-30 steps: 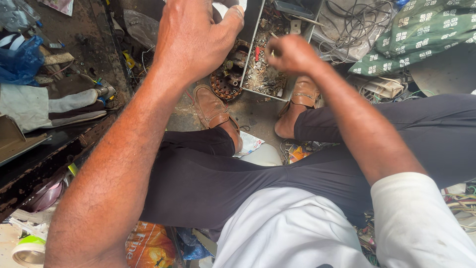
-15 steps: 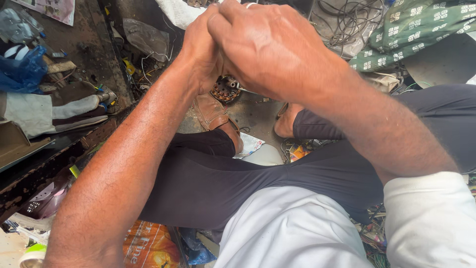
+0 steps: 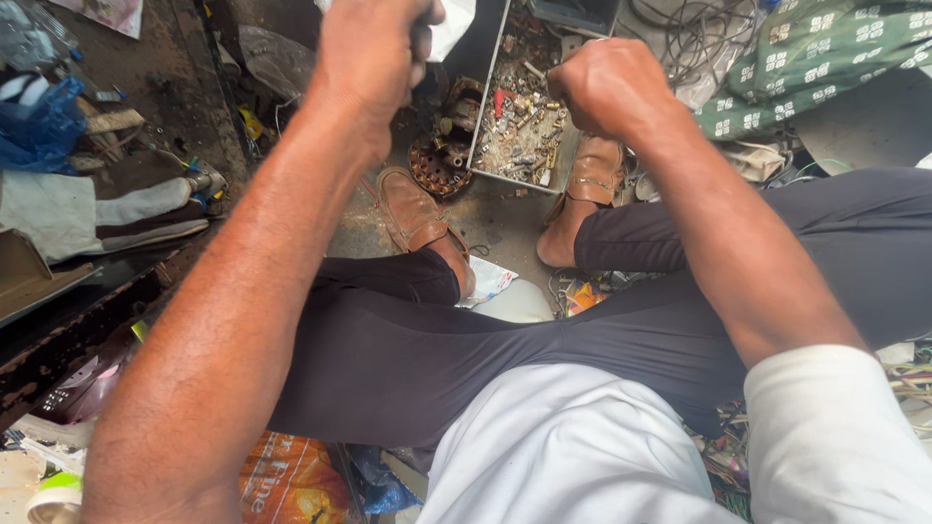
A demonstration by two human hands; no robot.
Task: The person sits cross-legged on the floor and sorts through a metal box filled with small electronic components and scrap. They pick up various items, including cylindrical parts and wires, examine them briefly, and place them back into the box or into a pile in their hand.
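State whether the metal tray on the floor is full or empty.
Full: the metal tray holds a heap of small metal parts, screws and bits, below the right hand.

Soft, even daylight is filling the frame, casting only faint shadows. The white shirt (image 3: 573, 456) at the bottom is glaring slightly. Wide-angle distortion is stretching the edges, and the upper corners are perhaps blurring a little.

Orange printed bag (image 3: 291, 480) bottom left, crumpled blue plastic bag (image 3: 39, 126) far left edge.
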